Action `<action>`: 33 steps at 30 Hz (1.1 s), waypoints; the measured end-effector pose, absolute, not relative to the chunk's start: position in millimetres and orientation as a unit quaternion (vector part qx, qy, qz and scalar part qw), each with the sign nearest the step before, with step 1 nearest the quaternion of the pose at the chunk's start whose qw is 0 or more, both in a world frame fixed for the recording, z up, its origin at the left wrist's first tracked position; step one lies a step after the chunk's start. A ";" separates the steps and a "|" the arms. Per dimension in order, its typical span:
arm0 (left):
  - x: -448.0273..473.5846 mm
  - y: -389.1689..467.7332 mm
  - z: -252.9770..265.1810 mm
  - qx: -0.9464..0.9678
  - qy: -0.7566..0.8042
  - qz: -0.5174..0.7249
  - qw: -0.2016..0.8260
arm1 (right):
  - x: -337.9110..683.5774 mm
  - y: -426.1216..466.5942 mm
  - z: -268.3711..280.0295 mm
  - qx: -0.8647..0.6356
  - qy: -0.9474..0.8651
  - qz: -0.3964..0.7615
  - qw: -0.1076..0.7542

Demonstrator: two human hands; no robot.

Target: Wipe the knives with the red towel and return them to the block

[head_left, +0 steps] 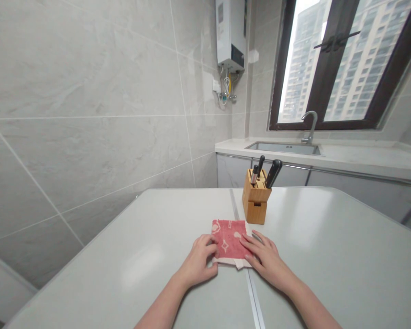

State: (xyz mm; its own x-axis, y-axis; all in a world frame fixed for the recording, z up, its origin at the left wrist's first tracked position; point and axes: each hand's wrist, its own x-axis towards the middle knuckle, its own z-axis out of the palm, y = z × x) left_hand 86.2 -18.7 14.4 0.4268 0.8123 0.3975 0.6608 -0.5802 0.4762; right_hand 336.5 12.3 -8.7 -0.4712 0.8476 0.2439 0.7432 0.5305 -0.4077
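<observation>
Left hand [203, 260], mine: loosely curled, fingertips resting on the left edge of the cloth [228, 240], thumb apart from them beside its near corner, clasping nothing that I could see. Right hand [266, 258], mine: fingers stretched and slightly spread over the cloth's right side, likewise not closed on anything. Cloth, one, red with pale motifs, folded: lay flat on the table [106, 256], between and partly under my hands, across the metal seam strip [254, 301], a pale layer showing along its near edge. Step in hand, as I judged it: squaring and pressing down the folded cloth. Next move, by my reckoning: called for even fingertips on both sides, so that the edges could be smoothed without the layers slipping. Bearing: near edge roughly crosswise to me, sides running away toward the table's far end; outline close to square, so I could assign no sure long axis; a small pale tab [239, 263] at the near edge pointed toward me. Knife block [255, 213], wooden, one: stood just beyond the cloth to the right, black handles [273, 174] rising from its top. Farther off: a counter [352, 154] with sink [277, 147] and curved faucet [314, 124], beneath a dark-framed window [339, 59]
</observation>
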 end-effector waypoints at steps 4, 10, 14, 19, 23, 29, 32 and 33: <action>86.4 -17.8 13.2 0.840 0.438 0.302 0.111 | 338.2 12.4 -8.1 -0.486 -0.844 0.109 0.199; 87.1 -19.8 16.1 0.841 0.441 0.294 0.105 | 339.2 13.1 -7.2 -0.493 -0.839 0.114 0.198; 87.5 -22.3 21.4 0.839 0.441 0.300 0.110 | 338.7 13.9 -7.5 -0.475 -0.838 0.108 0.245; 87.3 -23.4 23.1 0.825 0.446 0.326 0.115 | 331.5 7.5 3.7 -0.438 -0.837 0.081 0.317; 86.4 -23.0 19.7 0.825 0.443 0.331 0.118 | 321.1 1.9 10.3 -0.449 -0.836 0.073 0.308; 83.6 -24.2 18.0 0.826 0.439 0.332 0.121 | 316.0 17.0 46.3 -0.474 -0.804 0.057 0.355; 82.3 -24.7 17.3 0.827 0.432 0.340 0.119 | 315.8 32.5 92.4 -0.491 -0.776 -0.009 0.396; 81.7 -24.8 17.0 0.827 0.430 0.343 0.119 | 315.1 37.7 109.3 -0.498 -0.768 -0.040 0.402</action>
